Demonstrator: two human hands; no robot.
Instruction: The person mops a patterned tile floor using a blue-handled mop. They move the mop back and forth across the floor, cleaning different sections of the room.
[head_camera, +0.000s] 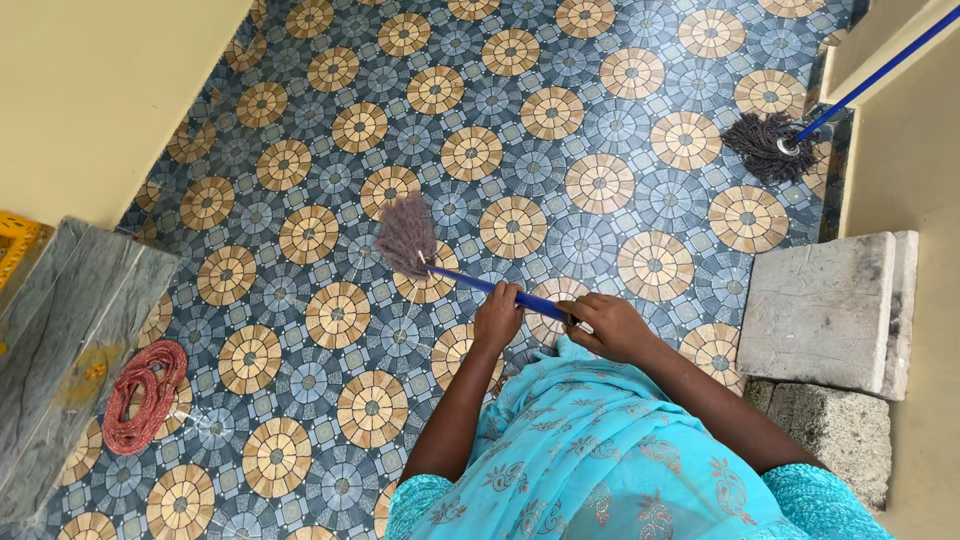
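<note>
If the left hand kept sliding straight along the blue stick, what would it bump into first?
The left hand points up the blue handle toward the upper left. First it would probably meet the grey stringy mop head at the handle's end, resting on the patterned tile floor. Nothing else shows in between.

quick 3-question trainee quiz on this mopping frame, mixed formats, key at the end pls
1. True or false: both the left hand and the right hand grip the blue handle of the grey string mop.
2. Multiple choice: where does the coiled red rope lie? A) on the patterned tiled floor beside the grey stone slab at the left; B) on the stone block at the right; C) in the right hand.
3. Fill in: a second mop with a dark string head rests on the floor at the upper ____ of the view.

Key: 1 true; 2 A; 3 right.
</note>
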